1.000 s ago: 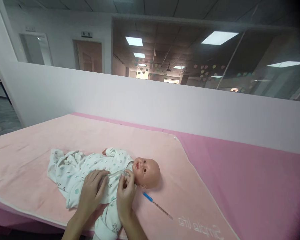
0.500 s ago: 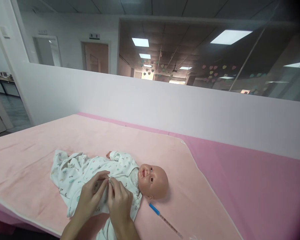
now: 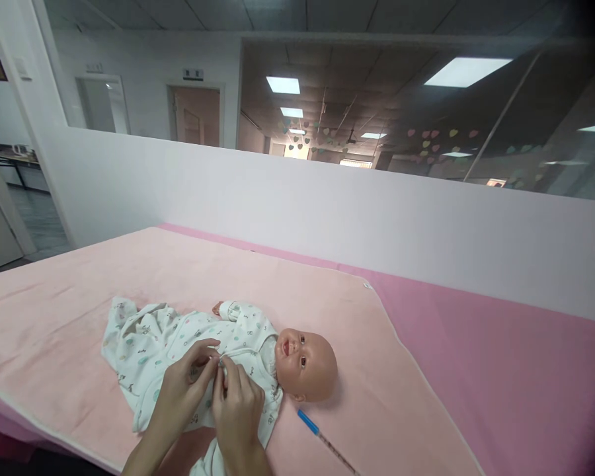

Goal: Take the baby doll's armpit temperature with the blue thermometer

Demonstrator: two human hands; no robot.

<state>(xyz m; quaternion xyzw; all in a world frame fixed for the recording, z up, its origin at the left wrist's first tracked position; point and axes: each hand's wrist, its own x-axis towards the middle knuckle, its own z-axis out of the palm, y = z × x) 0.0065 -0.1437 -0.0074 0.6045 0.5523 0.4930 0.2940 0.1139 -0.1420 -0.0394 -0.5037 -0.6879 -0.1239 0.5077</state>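
A baby doll (image 3: 307,365) lies on its back, head to the right, dressed in a white printed romper (image 3: 178,334). Over the doll's chest, my left hand (image 3: 191,380) pinches the romper's front between thumb and fingers. Right beside it, my right hand (image 3: 238,400) is closed on the same spot of cloth, the fingertips of both hands nearly touching. The small piece between the fingertips is mostly hidden. One sleeve with a doll hand (image 3: 217,308) points to the far side; a loose part of the cloth hangs below my right wrist.
A thin glass thermometer (image 3: 322,436) with a blue cap lies near the doll's head. Beneath is a peach blanket (image 3: 416,410) over a pink mat (image 3: 515,357). A white low wall (image 3: 327,205) with glass above stands behind; a doorway is at the left.
The view has shifted slightly, so the scene sits a little further right. Both hands stay at the same spot on the romper's front, with only small finger movements.
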